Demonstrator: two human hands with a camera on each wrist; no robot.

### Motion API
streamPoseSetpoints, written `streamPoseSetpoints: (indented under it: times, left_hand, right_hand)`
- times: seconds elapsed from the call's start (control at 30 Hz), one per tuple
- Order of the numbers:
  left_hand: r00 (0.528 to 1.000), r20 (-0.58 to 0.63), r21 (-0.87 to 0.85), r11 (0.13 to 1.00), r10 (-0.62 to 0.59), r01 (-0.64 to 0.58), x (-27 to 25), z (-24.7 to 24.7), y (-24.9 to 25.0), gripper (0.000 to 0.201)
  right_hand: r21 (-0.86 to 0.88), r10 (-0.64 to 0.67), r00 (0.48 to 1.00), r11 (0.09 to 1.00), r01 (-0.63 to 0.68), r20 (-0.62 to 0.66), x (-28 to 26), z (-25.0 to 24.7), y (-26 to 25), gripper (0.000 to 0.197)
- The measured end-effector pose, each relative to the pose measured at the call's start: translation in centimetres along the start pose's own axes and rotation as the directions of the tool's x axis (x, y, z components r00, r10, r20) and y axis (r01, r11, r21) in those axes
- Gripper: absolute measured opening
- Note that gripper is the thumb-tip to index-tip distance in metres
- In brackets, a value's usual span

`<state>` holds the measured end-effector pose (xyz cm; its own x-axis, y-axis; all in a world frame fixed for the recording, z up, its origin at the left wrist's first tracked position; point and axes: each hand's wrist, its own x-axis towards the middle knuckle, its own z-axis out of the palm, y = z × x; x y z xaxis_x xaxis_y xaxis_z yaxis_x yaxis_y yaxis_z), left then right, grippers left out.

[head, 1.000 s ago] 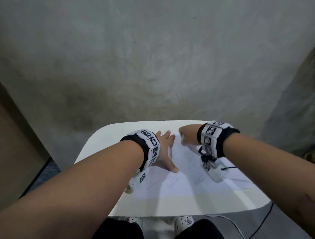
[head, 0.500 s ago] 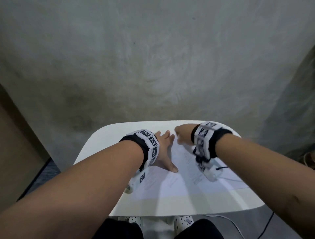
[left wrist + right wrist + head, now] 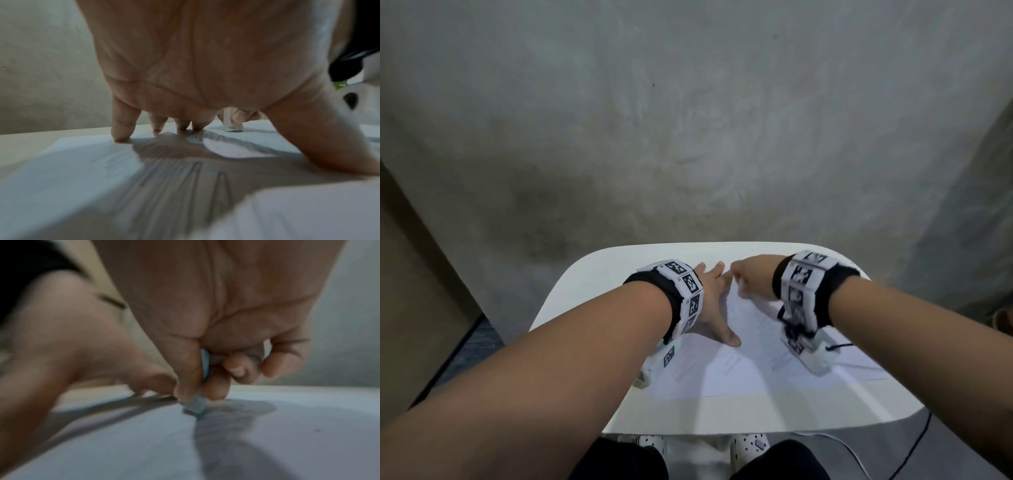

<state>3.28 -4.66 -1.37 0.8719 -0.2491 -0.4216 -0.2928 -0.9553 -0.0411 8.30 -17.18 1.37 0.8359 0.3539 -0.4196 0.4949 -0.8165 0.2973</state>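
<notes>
- Pinching a small pale eraser (image 3: pixel 195 405), the right hand (image 3: pixel 751 279) curls thumb and fingers tight round it; the wrist views show this, the head view hides it
- eraser tip touches the paper (image 3: pixel 750 370)
- left hand (image 3: pixel 710 301) presses the sheet, 4 fingers and thumb spread straight
- paper lies on the white table (image 3: pixel 599 274); a black cable (image 3: pixel 916 442) hangs below its near right corner
</notes>
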Motion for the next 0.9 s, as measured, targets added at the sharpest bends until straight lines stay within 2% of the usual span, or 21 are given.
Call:
streamPoseSetpoints:
  times: [0.03,0.1,0.17,0.23,0.33,0.37,0.4,0.47,0.5,0.57,0.63,0.7,0.73,0.8,0.87,0.9]
  left_hand:
    - [1.000,0.009,-0.008,1.000,0.001,-0.001,0.0,0.0,-0.1,0.130]
    - [1.000,0.014,-0.014,1.000,0.000,0.000,-0.1,-0.1,-0.2,0.130]
    - [1.000,0.007,0.000,1.000,0.001,-0.001,-0.1,-0.1,-0.1,0.129]
    - [1.000,0.002,0.016,1.000,0.000,0.000,-0.1,0.0,-0.1,0.129]
    - [1.000,0.013,-0.005,1.000,0.007,-0.007,0.1,0.0,-0.3,0.131]
    - [1.000,0.011,0.001,1.000,0.005,-0.005,0.1,0.0,-0.3,0.132]
    - [1.000,0.010,0.004,1.000,0.002,-0.002,0.1,0.0,-0.2,0.132]
    - [1.000,-0.002,-0.017,1.000,0.005,-0.005,0.2,0.0,-0.1,0.132]
    - [1.000,-0.005,-0.023,1.000,0.009,-0.009,0.3,-0.1,-0.1,0.132]
    - [1.000,0.016,-0.012,1.000,0.006,-0.005,0.1,0.0,-0.2,0.131]
    - [1.000,0.020,0.004,1.000,-0.001,0.001,-0.1,-0.1,-0.2,0.130]
    - [1.000,0.007,0.028,1.000,-0.001,0.001,-0.3,-0.3,0.2,0.129]
    - [1.000,0.004,0.031,1.000,-0.002,0.002,-0.3,-0.4,0.3,0.129]
    - [1.000,0.021,0.009,1.000,-0.002,0.002,-0.2,-0.3,0.0,0.129]
    - [1.000,0.027,-0.014,1.000,-0.008,0.008,-0.1,-0.1,-0.2,0.130]
    - [1.000,0.024,-0.014,1.000,-0.010,0.010,-0.2,-0.2,-0.2,0.130]
  right_hand:
    - [-0.006,-0.007,1.000,1.000,0.007,-0.027,-0.1,0.0,0.7,0.009]
    - [0.004,0.064,0.995,0.998,-0.064,-0.081,-0.2,0.1,1.6,0.012]
    - [-0.027,0.041,0.998,0.999,-0.043,-0.057,-0.4,0.3,1.1,0.020]
    - [0.011,-0.012,1.000,1.000,0.012,-0.001,-1.0,0.3,0.3,0.013]
    - [0.059,0.043,0.999,0.997,-0.043,-0.005,-1.3,-0.4,1.2,0.008]
    - [0.049,0.065,0.998,0.997,-0.064,-0.014,-1.0,-0.4,1.1,0.010]
    - [0.051,0.050,0.998,0.997,-0.049,-0.023,-0.8,-0.1,0.6,0.020]
    - [0.042,-0.022,1.000,0.999,0.022,-0.013,-0.9,0.3,-0.8,0.032]
    - [0.044,-0.036,0.999,0.998,0.037,-0.015,-1.0,0.2,-0.9,0.028]
    - [0.039,0.018,1.000,0.999,-0.018,-0.006,-0.9,-0.1,0.4,0.018]
    - [-0.031,0.093,0.995,0.995,-0.093,-0.023,-0.8,-0.4,0.8,0.024]
    - [-0.064,0.043,0.999,0.997,-0.043,0.004,-1.2,-0.4,-0.1,0.038]
    - [-0.058,0.007,0.999,0.998,-0.004,0.044,-1.7,-0.5,-0.7,0.040]
    - [-0.045,0.001,1.000,0.999,0.000,0.029,-1.7,-0.4,0.0,0.024]
    - [-0.025,0.081,0.997,0.996,-0.081,0.004,-1.3,-0.7,1.3,0.016]
    - [-0.068,0.101,0.995,0.992,-0.102,-0.017,-1.1,-0.6,1.4,0.016]
